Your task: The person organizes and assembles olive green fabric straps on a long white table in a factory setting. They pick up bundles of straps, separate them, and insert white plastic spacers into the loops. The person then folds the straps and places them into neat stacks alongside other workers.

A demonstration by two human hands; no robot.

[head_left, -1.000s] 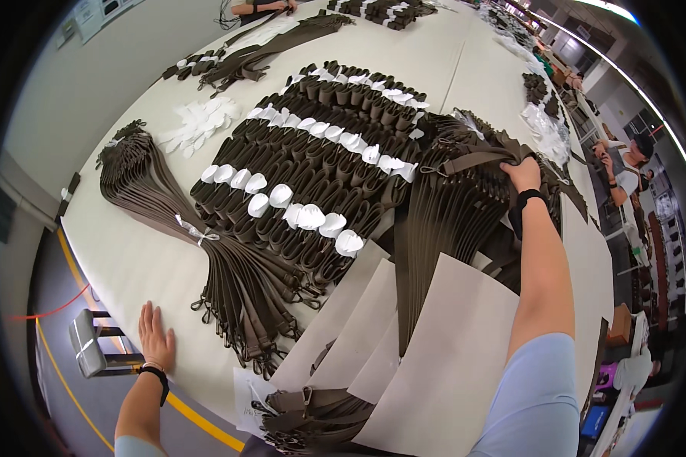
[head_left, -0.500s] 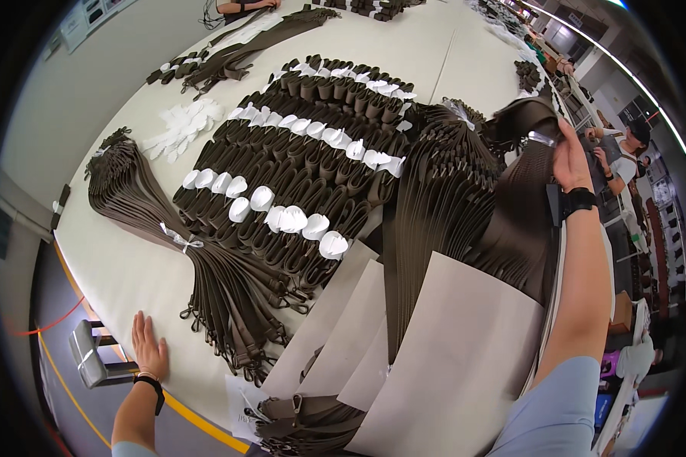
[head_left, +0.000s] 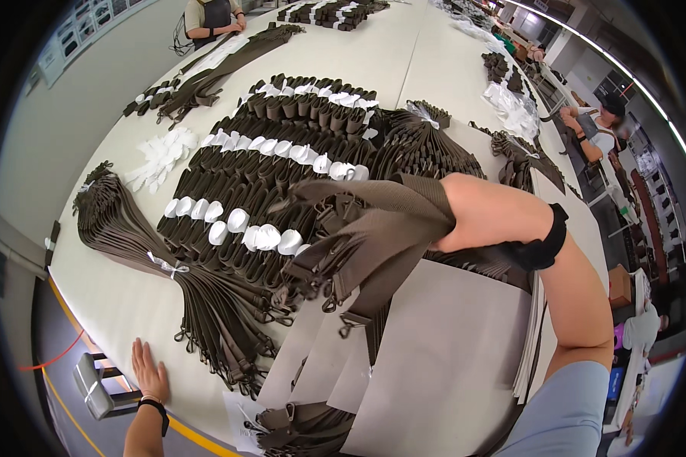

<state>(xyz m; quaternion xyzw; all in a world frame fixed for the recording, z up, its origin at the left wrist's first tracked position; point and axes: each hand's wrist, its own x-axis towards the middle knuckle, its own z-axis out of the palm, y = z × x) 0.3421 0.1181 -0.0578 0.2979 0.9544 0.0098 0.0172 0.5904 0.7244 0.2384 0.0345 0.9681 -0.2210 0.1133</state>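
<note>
My right hand [head_left: 484, 213] is closed around a bunch of dark brown webbing straps [head_left: 392, 236], raised over the middle of the table; metal hooks dangle from their loose ends. Its fingers are mostly hidden behind the wrist and straps. Flat on the near left table edge lies my left hand [head_left: 151, 372], fingers stretched out and holding nothing. Beneath the raised bunch are rows of folded straps [head_left: 244, 171] with white paper bands. A long strap bundle [head_left: 122, 217], tied with a white strip, fans out nearer my left hand. Another tied bundle [head_left: 427, 145] lies behind my right hand.
Large grey-white sheets [head_left: 453, 343] overlap at the near right, beside a small strap bundle [head_left: 305, 426]. White paper pieces [head_left: 161, 156] are piled at the left. A grey stool [head_left: 93, 388] stands by the table. Co-workers [head_left: 213, 21] are at the far left and right.
My right hand has swung left and nearer from the far right, carrying the strap bunch over the folded rows. The left hand still rests on the table edge. The view has shifted slightly.
</note>
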